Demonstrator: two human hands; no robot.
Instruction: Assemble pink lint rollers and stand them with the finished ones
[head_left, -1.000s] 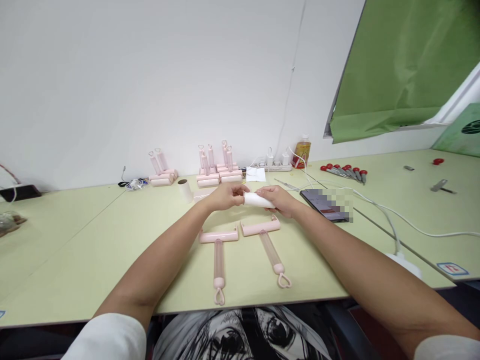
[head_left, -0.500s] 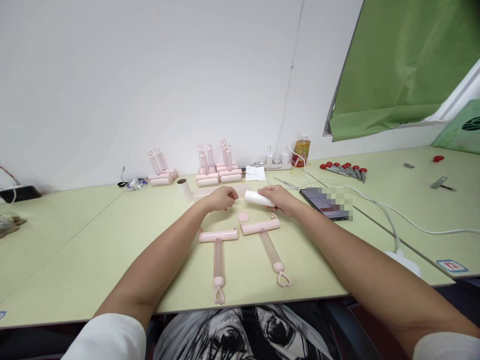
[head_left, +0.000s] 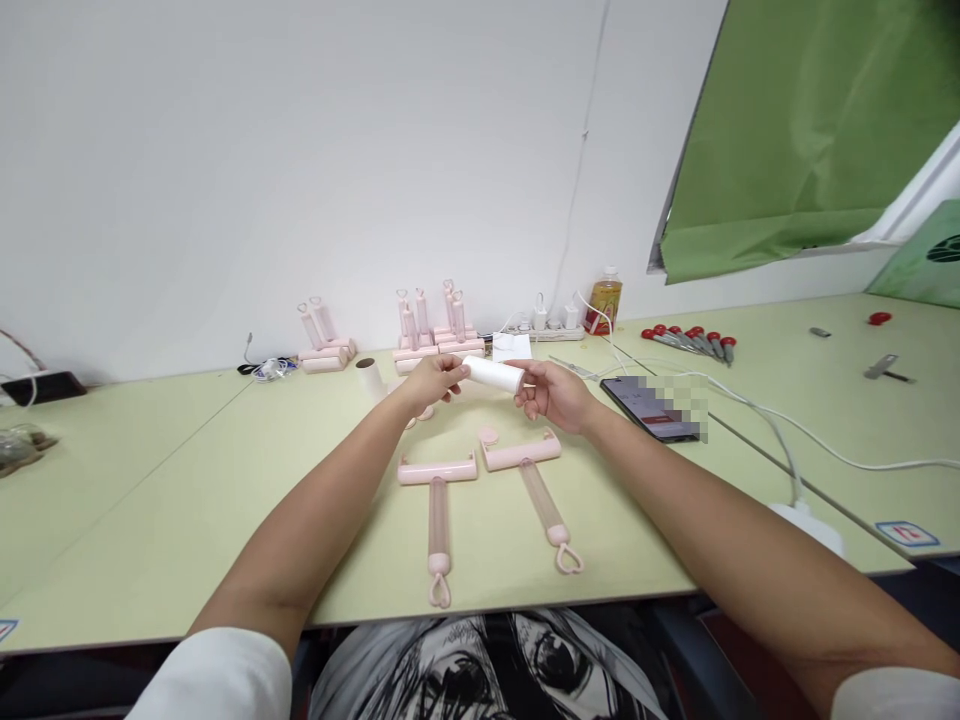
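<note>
Since half a second ago, the white roll (head_left: 491, 374) has moved a bit left and up, and the left hand (head_left: 435, 383) has come over to it. Now the left hand pinches one end. The right hand (head_left: 559, 395) has bent fingers at the other end, but I cannot tell if it grips. The roll is above the table (head_left: 225, 480), past two pink handles (head_left: 437, 472) lying flat.

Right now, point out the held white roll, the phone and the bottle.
White roll (head_left: 491, 374), head view: middle of its side.
Phone (head_left: 645, 410), head view: screen, near the middle.
Bottle (head_left: 605, 302), head view: middle of its body.
</note>
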